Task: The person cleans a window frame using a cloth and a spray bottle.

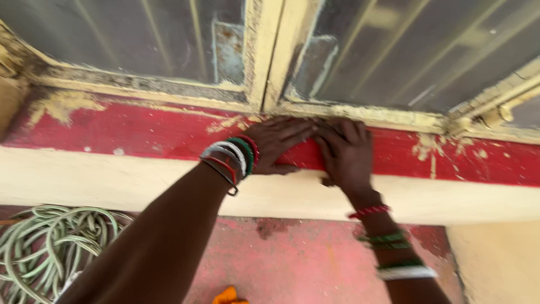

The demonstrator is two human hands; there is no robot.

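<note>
Both hands lie side by side on the red-painted window sill [112, 132], just below the middle upright of the cream-yellow wooden window frame [264, 50]. Left of that upright, the left hand [275, 145] rests palm down with its fingers spread flat on the red paint, gripping nothing that shows. Right of it, the right hand [346, 151] also presses flat, its fingertips touching those of the left; its thumb hooks over the sill's lower edge. Whether anything thin lies under the palms cannot be told.

As a judgement, the work on the sill looks barely begun or only part done: the red paint is chipped and flaked in patches to either side of the hands, yellow crumbs and smears lie along the frame's bottom rail, and the dusty glass panes [140, 34] above are streaked.

Coloured bangles [233, 155] ring the left wrist; more sit on the right forearm. Far below the sill, to the left, lies a coiled pale green hose [50, 242] on the pinkish-red floor [292, 259], and a small orange cloth [229, 295] shows at the bottom edge. No packages, labels or signs are in view.
</note>
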